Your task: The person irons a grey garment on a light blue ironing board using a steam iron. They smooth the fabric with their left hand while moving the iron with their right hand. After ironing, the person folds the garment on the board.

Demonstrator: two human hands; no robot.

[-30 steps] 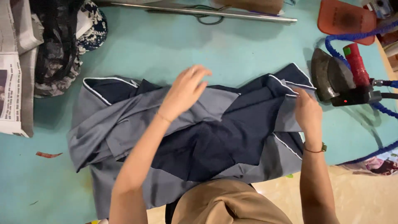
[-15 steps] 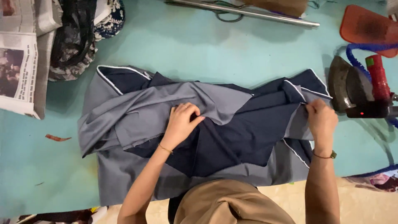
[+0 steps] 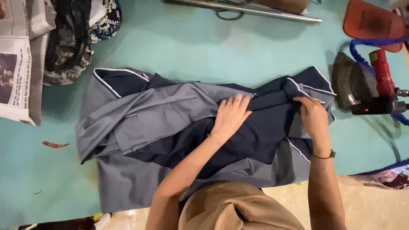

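Grey and navy garment (image 3: 140, 127) with white piping lies spread, partly folded, on the turquoise table (image 3: 191, 47). Left hand (image 3: 231, 116) lies flat, fingers extended, palm down on the grey fold near the middle, gripping nothing. Right hand (image 3: 314, 117) pinches the navy edge by the piped corner at the garment's right end, probably thumb over fabric. Iron (image 3: 362, 85) sits just right of garment. Newspaper (image 3: 17, 59) far left, metal rod (image 3: 247, 9) along the top.
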